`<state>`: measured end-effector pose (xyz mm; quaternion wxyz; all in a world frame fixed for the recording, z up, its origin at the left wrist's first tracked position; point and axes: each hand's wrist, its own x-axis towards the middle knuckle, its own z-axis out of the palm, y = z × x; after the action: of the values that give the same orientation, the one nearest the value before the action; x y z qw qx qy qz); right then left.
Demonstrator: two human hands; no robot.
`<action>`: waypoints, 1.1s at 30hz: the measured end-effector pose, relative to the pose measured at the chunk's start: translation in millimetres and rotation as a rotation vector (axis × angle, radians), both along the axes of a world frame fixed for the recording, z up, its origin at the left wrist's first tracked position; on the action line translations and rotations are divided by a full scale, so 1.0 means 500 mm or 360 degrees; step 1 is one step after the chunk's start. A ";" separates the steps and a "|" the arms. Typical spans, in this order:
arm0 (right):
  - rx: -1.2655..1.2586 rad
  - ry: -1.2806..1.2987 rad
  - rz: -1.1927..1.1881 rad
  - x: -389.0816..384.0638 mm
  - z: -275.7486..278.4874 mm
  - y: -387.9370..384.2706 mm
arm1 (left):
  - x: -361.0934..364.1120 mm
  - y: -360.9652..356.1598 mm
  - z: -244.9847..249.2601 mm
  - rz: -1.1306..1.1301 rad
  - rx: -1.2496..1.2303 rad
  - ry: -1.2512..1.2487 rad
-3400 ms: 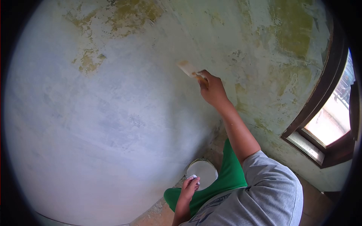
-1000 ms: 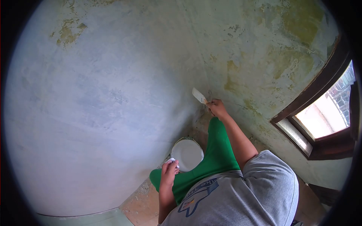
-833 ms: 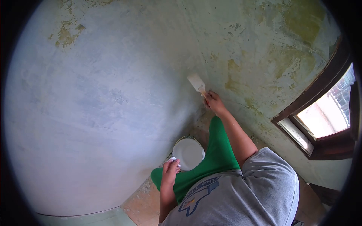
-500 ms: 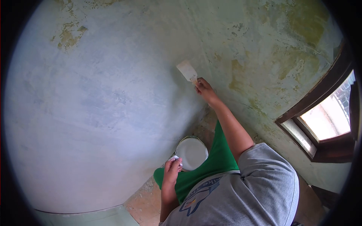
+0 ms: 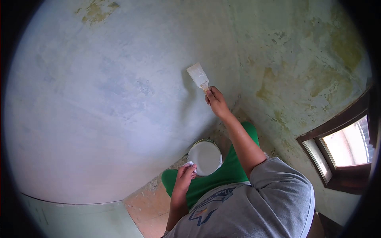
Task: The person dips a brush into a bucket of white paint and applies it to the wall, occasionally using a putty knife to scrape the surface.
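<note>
My right hand (image 5: 216, 101) is closed around the handle of a putty knife (image 5: 197, 74), whose broad whitish blade points up and left in front of the pale wall (image 5: 99, 119). The blade casts a shadow on the wall to its left; whether it touches the surface I cannot tell. Lower down, my left hand (image 5: 185, 177) is closed on a crumpled white cloth-like thing (image 5: 192, 164), beside the left rim of a round bucket (image 5: 205, 158). Pale, smooth material shows inside the bucket, which stands between my legs.
A second wall (image 5: 293, 75) with greenish, peeling patches meets the pale one at a corner. At the right is a dark-framed window (image 5: 345, 142). Reddish-brown floor tiles (image 5: 149, 204) lie below, and a pale green band (image 5: 79, 218) runs along the bottom left.
The view has turned, so the corner and peeling patches sit further right and the upper left patch higher. The putty knife has shifted left relative to the corner. Both hands keep their holds.
</note>
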<state>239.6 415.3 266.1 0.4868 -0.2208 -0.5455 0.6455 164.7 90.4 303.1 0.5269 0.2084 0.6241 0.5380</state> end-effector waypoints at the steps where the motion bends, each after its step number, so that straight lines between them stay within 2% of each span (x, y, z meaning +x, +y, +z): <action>1: 0.0050 -0.0045 -0.0108 -0.011 0.005 -0.015 | -0.006 -0.003 -0.005 -0.0011 0.0001 -0.0029; 2: 0.0099 -0.0089 -0.0218 -0.021 0.011 -0.027 | -0.009 -0.007 -0.009 -0.0025 0.0000 -0.0059; 5: 0.0230 -0.0072 -0.0230 -0.045 0.063 -0.061 | -0.008 -0.008 -0.006 -0.0029 0.0018 -0.0066; 11: 0.0344 0.0022 -0.0072 -0.089 0.177 -0.075 | -0.007 -0.008 0.030 -0.0099 0.0082 0.0018; 14: 0.0376 0.0068 -0.0109 -0.092 0.209 -0.081 | -0.014 -0.016 0.031 -0.0046 0.0108 0.0033; 18: 0.0387 0.0039 -0.0093 -0.079 0.163 -0.074 | -0.032 -0.038 0.028 -0.0013 0.0059 0.0041; 20: 0.0362 -0.0164 -0.0090 -0.078 0.120 -0.083 | -0.040 -0.056 0.025 -0.0064 0.0231 -0.0212; 21: 0.0371 -0.0165 -0.0083 -0.086 0.107 -0.099 | -0.044 -0.062 0.027 -0.0058 0.0240 -0.0214; 24: 0.0190 -0.0151 0.0127 -0.105 0.075 -0.162 | -0.051 -0.075 0.023 -0.0064 0.0272 -0.0224; 28: 0.0127 -0.0073 0.0495 -0.158 0.101 -0.218 | -0.074 -0.090 0.013 -0.0080 0.0309 -0.0266; 31: 0.0299 0.0008 0.0501 -0.205 0.156 -0.236 | -0.094 -0.091 0.021 -0.0085 0.0351 -0.0319; 33: 0.0418 0.0002 0.0447 -0.236 0.204 -0.245 | -0.099 -0.097 0.041 -0.0099 0.0276 -0.0216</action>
<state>121.7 292.9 368.1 0.4170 -0.0766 -0.6502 0.6305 115.2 41.7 323.4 0.5643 0.2354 0.5314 0.5862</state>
